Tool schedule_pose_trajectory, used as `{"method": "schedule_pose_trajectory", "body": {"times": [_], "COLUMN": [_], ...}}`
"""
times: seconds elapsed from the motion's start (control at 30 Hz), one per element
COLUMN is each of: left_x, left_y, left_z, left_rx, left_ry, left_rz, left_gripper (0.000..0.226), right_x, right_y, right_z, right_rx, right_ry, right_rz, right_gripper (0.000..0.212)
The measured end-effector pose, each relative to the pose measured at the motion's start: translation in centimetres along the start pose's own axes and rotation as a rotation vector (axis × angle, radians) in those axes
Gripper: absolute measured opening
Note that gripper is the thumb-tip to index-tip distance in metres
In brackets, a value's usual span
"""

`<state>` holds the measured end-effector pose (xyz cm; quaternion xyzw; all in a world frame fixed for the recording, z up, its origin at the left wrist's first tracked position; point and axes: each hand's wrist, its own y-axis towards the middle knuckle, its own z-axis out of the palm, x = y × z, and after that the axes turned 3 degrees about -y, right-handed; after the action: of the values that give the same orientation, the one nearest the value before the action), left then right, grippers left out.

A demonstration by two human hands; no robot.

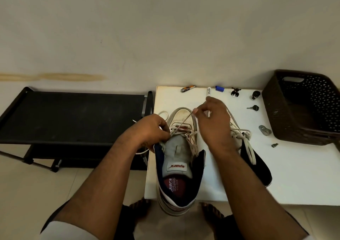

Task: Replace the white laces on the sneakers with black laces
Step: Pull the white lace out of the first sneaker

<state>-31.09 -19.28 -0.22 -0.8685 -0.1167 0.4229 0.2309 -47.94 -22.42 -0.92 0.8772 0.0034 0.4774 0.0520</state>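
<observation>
Two hands (152, 129) (213, 122) unlace one (181, 158) of two sneakers (255, 166).

Bare forearms, white short sleeves (60, 230) at the upper arms, dark trousers (125, 225), bare feet (211, 212).

A dark brown perforated basket (301, 109) sits at the right end of the white surface (294, 175). Along the far edge lie a small utility knife (187, 88), a white marker (209, 92) and its blue cap (219, 88), near several small dark knobs (255, 94). A black rack (73, 114) stands on the floor beside the surface.
</observation>
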Motion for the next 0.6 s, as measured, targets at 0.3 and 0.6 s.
{"method": "schedule_pose_trajectory", "body": {"times": [0.3,0.6], "left_x": [0.0,-0.5], "left_y": [0.0,-0.5], "left_z": [0.2,-0.1], "left_rx": [-0.010,0.036], "left_ry": [-0.005,-0.006], "left_rz": [0.001,-0.044], "left_gripper": [0.012,0.011], "right_x": [0.2,0.5], "right_y": [-0.9,-1.1], "right_z": [0.7,1.4], "right_rx": [0.462,0.480], "right_ry": [-0.631,-0.261], "right_rz": [-0.210,-0.042], "right_gripper": [0.030,0.006]}}
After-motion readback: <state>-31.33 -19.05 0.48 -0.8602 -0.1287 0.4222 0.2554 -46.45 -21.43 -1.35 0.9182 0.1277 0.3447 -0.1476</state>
